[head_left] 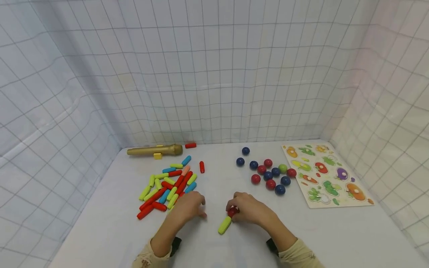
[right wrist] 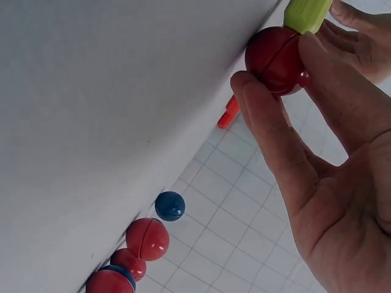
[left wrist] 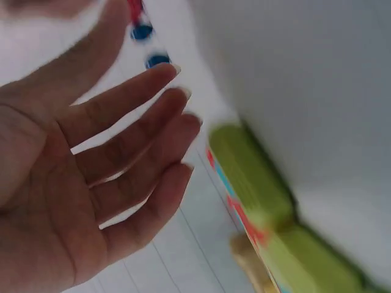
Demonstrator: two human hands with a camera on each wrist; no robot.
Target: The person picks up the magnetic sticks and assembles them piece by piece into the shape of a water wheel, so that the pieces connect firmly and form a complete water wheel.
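My right hand (head_left: pixel 251 209) pinches a red ball (right wrist: pixel 275 60) between thumb and fingers, low at the table's front middle. Against that ball lies one end of a yellow-green stick piece (head_left: pixel 225 225). To the left, my left hand (head_left: pixel 190 205) hovers with loosely bent fingers and nothing in its grasp; the left wrist view shows its bare palm and spread fingers. Just beyond it lies a loose heap of red, blue and yellow-green stick pieces (head_left: pixel 152 198), one of them peach-coloured.
Several red and blue balls (head_left: pixel 270 184) and one green ball (head_left: pixel 283 168) lie right of centre. A vegetable puzzle board (head_left: pixel 305 190) is at the right. At the back left rests a gold toy microphone (head_left: pixel 151 150). Gridded white cloth (head_left: pixel 214 85) walls the table.
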